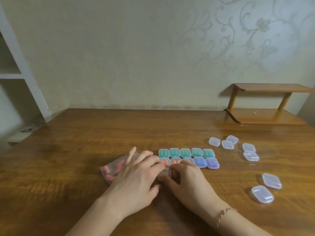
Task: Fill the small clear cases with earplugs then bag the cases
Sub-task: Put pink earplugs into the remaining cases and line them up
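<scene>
In the head view, we had our left hand [136, 174] and right hand [185, 178] meeting over one small clear case [164, 174] on the wooden table [68, 150], fingertips of both curled and pinching its sides; whether its lid was open or snapped down we could not tell, since our fingers hid most of it. Just beyond our knuckles lay the filled cases [188, 158] in two touching rows, green ones behind, orange and purple in front, and the right hand covered part of the orange ones. We judged the main risk to be there: a slip while pressing the case, or a careless lift of either hand, could knock those packed rows out of line or skid one off its neighbours. The bag of pink earplugs [114, 167] sat partly under our left hand, so a drag of that wrist might pull it along and spill plugs. The empty cases [250, 150] lay scattered well apart to the right, some near the right front, light enough to scoot if brushed. As for room, the table's left and near stretches were bare wood, the far edge met the wall, and a wooden shelf stand [265, 106] held the far right corner.
</scene>
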Motion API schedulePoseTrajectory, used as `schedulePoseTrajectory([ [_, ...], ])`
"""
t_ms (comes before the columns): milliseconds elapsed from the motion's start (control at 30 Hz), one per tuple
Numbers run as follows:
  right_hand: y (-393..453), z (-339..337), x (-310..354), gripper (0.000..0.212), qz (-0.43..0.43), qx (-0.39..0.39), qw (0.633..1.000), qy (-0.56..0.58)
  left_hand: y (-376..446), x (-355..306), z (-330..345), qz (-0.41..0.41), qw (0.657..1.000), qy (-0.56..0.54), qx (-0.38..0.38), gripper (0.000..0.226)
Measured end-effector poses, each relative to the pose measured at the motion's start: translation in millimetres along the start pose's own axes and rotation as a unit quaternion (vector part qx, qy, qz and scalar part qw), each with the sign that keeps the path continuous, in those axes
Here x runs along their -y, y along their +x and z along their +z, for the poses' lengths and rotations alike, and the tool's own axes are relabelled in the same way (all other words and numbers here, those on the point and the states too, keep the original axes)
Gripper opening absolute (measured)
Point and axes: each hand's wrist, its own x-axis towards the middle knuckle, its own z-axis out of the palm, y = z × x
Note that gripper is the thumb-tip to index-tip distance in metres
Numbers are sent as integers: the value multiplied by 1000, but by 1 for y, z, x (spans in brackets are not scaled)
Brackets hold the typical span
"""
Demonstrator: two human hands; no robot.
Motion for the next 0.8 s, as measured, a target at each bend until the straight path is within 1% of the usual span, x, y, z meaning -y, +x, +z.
schedulePoseTrajectory([
  [33, -2, -5, 0, 16, 7, -4, 1000, 12, 1, -3, 0, 7, 1000, -8, -13, 45],
  [100, -8, -20, -5, 27, 34, -26, 999, 13, 8, -15, -2, 15, 998, -37, -45, 46],
  [167, -19, -38, -20, 33, 46, -74, 996, -29, 18, -31, -2, 30, 993, -71, -89, 43],
  [233, -34, -59, -39, 30, 60, -128, 984, -106, 29, -51, -2, 39, 986, -130, -93, 34],
  [267, -43, -70, -50, 28, 69, -154, 974, -150, 36, -62, -2, 46, 984, -149, -85, 32],
  [333, -63, -89, -70, 28, 118, -172, 955, -209, 47, -84, 0, 61, 983, -164, -44, 36],
  [433, -90, -109, -92, 31, 168, -183, 942, -225, 65, -114, 10, 93, 981, -172, 15, 44],
  [467, -96, -111, -98, 34, 179, -183, 938, -235, 71, -123, 14, 99, 980, -168, 41, 45],
  [533, -105, -111, -103, 48, 213, -144, 937, -236, 81, -138, 22, 101, 978, -171, 64, 46],
  [600, -109, -108, -105, 59, 219, -123, 939, -233, 88, -151, 29, 98, 976, -184, 70, 44],
  [667, -109, -105, -107, 61, 215, -126, 939, -238, 92, -158, 37, 98, 973, -196, 78, 39],
  [733, -109, -99, -112, 58, 214, -126, 934, -258, 94, -161, 42, 99, 970, -202, 93, 36],
  [800, -108, -93, -119, 50, 208, -144, 933, -258, 93, -162, 44, 92, 965, -223, 102, 34],
])
